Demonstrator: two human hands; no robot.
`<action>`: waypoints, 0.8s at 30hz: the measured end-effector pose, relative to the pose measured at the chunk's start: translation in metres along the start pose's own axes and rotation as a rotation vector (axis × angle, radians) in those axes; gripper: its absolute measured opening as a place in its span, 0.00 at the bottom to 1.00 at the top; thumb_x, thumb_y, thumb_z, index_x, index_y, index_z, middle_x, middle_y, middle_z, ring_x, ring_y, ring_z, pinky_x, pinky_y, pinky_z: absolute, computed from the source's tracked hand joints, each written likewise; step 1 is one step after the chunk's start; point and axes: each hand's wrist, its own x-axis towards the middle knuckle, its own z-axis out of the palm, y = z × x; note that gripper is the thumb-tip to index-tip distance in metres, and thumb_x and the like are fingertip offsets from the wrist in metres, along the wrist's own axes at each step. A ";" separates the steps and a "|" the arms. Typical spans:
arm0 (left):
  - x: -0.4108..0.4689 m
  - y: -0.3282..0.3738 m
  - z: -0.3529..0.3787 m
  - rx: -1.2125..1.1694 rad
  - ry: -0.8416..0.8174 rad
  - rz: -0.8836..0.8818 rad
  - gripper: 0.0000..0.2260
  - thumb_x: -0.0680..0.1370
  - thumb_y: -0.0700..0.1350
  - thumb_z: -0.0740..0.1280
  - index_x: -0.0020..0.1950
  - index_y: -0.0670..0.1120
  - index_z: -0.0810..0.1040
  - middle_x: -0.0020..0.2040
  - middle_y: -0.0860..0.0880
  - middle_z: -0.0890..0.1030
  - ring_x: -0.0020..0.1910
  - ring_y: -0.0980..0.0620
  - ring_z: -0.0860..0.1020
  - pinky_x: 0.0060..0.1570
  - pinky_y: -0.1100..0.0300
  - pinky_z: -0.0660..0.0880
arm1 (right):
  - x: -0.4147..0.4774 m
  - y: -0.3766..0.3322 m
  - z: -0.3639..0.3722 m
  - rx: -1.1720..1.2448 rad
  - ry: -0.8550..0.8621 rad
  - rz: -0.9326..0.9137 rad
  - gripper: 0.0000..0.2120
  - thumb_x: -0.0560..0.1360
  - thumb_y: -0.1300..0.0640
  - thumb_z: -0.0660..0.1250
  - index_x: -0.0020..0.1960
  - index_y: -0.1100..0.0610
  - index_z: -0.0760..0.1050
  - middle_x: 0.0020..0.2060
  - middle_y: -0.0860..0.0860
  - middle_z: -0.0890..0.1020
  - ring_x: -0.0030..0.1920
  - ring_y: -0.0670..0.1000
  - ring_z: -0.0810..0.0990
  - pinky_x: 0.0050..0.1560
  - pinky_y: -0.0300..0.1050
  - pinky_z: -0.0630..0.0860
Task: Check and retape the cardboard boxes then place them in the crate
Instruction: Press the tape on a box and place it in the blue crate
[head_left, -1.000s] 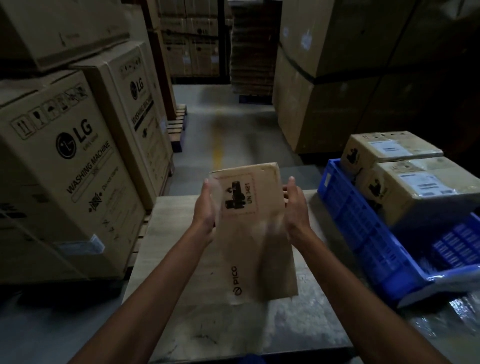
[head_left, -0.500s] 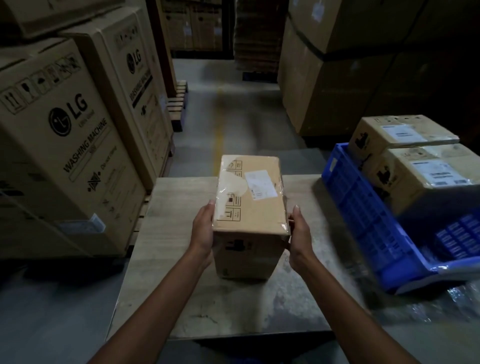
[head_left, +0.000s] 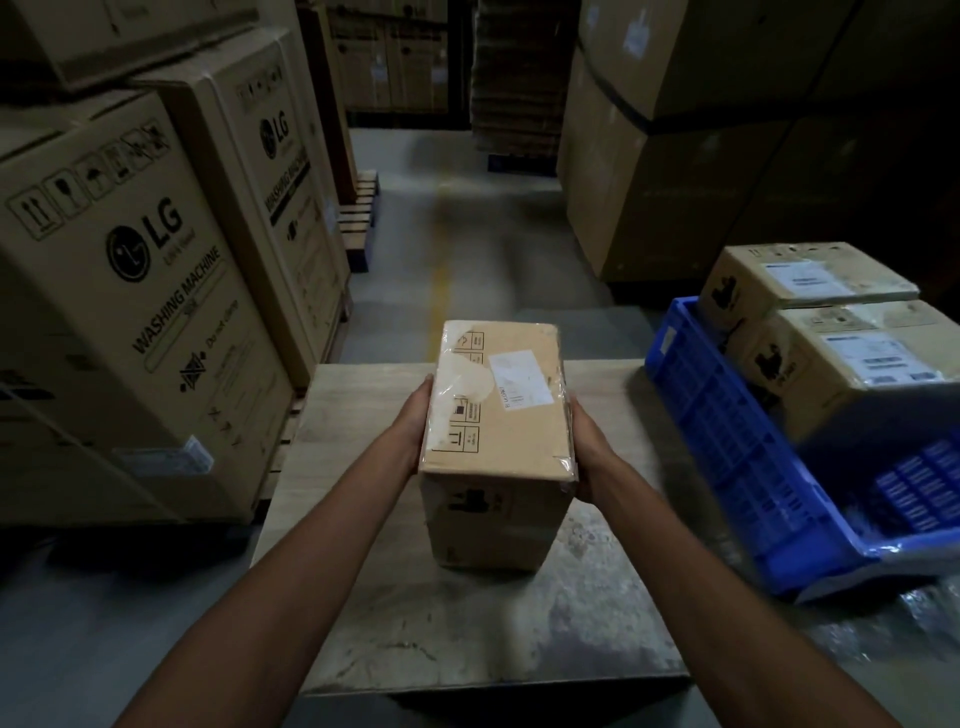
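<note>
A small cardboard box (head_left: 498, 415) stands on end on the wooden table (head_left: 363, 519), its top face carrying a white label and clear tape. My left hand (head_left: 413, 426) presses flat against its left side near the top. My right hand (head_left: 587, 447) presses against its right side, fingers mostly hidden behind the box. To the right, the blue plastic crate (head_left: 727, 441) sits tilted and holds two similar labelled boxes, one at the back (head_left: 800, 280) and one nearer (head_left: 857, 358).
Tall LG washing machine cartons (head_left: 130, 312) stand close on the left of the table. Large stacked cartons (head_left: 675, 182) rise at the back right. A concrete aisle (head_left: 467, 234) with a yellow line runs ahead between them. Crumpled plastic wrap (head_left: 909, 623) lies under the crate.
The box was tipped up with its broad printed face toward me; both hands have turned it so the labelled face is on top, and it now stands on the table.
</note>
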 end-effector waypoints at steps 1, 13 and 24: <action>-0.002 0.000 0.002 0.007 -0.024 0.011 0.22 0.86 0.56 0.52 0.47 0.43 0.78 0.33 0.44 0.83 0.30 0.47 0.83 0.28 0.60 0.78 | 0.000 0.002 -0.002 -0.019 -0.011 -0.013 0.30 0.82 0.33 0.51 0.62 0.55 0.80 0.54 0.59 0.86 0.52 0.59 0.86 0.49 0.52 0.82; 0.001 -0.011 -0.023 -0.183 0.062 0.273 0.34 0.76 0.68 0.59 0.67 0.41 0.78 0.65 0.35 0.78 0.64 0.34 0.77 0.67 0.36 0.71 | -0.005 0.007 -0.016 0.001 0.066 -0.185 0.33 0.78 0.28 0.51 0.66 0.50 0.78 0.58 0.53 0.85 0.60 0.58 0.82 0.66 0.65 0.73; -0.019 -0.076 -0.013 -0.174 -0.032 0.109 0.24 0.85 0.56 0.51 0.54 0.42 0.80 0.43 0.41 0.86 0.39 0.46 0.85 0.49 0.51 0.77 | -0.008 0.062 -0.017 -0.073 0.055 -0.072 0.28 0.83 0.35 0.49 0.63 0.52 0.80 0.55 0.54 0.86 0.58 0.55 0.83 0.65 0.58 0.76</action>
